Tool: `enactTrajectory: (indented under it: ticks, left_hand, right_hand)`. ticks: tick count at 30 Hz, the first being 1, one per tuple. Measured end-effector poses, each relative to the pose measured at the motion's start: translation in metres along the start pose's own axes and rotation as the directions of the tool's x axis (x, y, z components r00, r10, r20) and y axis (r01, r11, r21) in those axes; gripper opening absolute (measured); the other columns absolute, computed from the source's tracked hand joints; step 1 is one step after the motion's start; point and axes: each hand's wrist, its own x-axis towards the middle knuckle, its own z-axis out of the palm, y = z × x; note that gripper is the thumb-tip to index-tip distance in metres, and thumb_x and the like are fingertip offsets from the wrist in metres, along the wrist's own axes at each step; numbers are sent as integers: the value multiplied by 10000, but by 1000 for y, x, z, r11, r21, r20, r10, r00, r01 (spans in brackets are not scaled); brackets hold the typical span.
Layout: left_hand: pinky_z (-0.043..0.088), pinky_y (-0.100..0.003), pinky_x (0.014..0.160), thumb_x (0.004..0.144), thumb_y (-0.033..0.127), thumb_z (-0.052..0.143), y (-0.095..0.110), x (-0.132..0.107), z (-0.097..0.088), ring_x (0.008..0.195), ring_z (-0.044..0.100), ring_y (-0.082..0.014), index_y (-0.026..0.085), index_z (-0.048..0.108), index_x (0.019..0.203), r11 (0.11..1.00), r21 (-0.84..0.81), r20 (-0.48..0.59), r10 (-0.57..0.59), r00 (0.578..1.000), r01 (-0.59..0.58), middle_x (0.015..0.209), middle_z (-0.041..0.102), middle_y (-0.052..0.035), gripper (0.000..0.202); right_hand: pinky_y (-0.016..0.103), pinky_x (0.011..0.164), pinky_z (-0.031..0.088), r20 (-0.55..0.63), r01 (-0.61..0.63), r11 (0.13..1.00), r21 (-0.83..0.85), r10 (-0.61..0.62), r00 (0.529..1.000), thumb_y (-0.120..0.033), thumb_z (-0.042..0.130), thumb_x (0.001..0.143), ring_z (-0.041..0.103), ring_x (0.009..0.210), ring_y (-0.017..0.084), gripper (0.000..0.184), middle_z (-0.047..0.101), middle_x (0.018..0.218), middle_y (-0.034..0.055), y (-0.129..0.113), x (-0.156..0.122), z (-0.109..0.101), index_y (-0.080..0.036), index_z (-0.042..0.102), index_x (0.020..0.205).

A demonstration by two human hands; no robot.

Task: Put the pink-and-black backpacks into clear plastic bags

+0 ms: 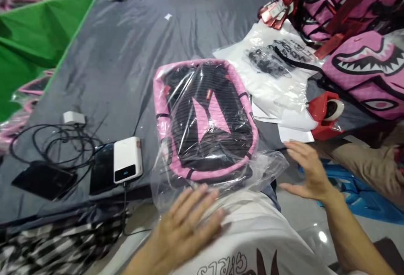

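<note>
A pink and black backpack (205, 115) lies flat inside a clear plastic bag (268, 167) on the dark grey table (126, 56), with the bag's loose mouth hanging over the near edge. My left hand (186, 224) is open, fingers stretched out, right at the bag's near end. My right hand (307, 169) is open too, fingers spread, just to the right of the bag's loose plastic. Neither hand holds anything.
A white power bank (128, 159), dark phones (44, 180) and tangled cables (59, 142) lie at the left. A stack of printed plastic bags (274, 68) and a red tape dispenser (325, 115) sit to the right. Pink shark-face backpacks (362, 64) pile at far right. Green cloth (34, 43) lies far left.
</note>
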Motion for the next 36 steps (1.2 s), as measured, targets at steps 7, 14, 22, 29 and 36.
enactTrajectory:
  ticks: [7, 14, 22, 29, 36]
  left_hand:
    - [245, -436, 1243, 1013, 170, 512, -52, 40, 74, 1434, 471, -236, 195, 556, 1402, 970, 227, -112, 110, 988, -82, 1393, 646, -130, 392]
    - [392, -483, 1179, 936, 140, 649, -71, 57, 67, 1447, 448, -291, 225, 420, 1524, 980, 197, -281, 26, 959, 31, 1467, 572, -158, 637]
    - [512, -530, 1047, 1006, 361, 535, -34, 35, 123, 1258, 586, -305, 205, 409, 1497, 875, -164, -223, -483, 847, 456, 1327, 613, -176, 531]
    - [516, -521, 998, 946, 595, 545, -32, 52, 156, 1151, 632, -332, 143, 490, 1377, 724, -274, -211, -687, 695, 633, 1228, 647, -190, 627]
    - [539, -311, 729, 1028, 402, 442, 5, 46, 140, 734, 649, -191, 208, 675, 842, 749, -428, 209, -461, 862, 505, 784, 684, -41, 355]
  right_hand:
    - [417, 904, 545, -33, -371, 917, 150, 379, 925, -381, 641, 952, 658, 1056, 263, 483, 685, 1166, 106, -1, -5, 95, -218, 532, 1394]
    - [322, 760, 503, -226, -431, 840, 330, 514, 828, -274, 524, 915, 636, 803, 203, 184, 701, 887, 49, 30, 82, 118, -198, 685, 964]
    - [268, 590, 489, -355, -589, 718, 370, 695, 625, -338, 596, 884, 589, 627, 158, 133, 641, 736, 0, 12, 7, 106, -207, 602, 905]
    - [323, 777, 577, -170, -78, 988, 135, 101, 980, -193, 595, 906, 680, 851, 199, 135, 697, 912, 67, -65, -3, 141, -201, 629, 1037]
    - [619, 1194, 322, 205, -106, 989, -103, 125, 971, -200, 829, 635, 252, 1509, 423, 1123, 262, 1630, 264, -50, 7, 175, -105, 259, 1598]
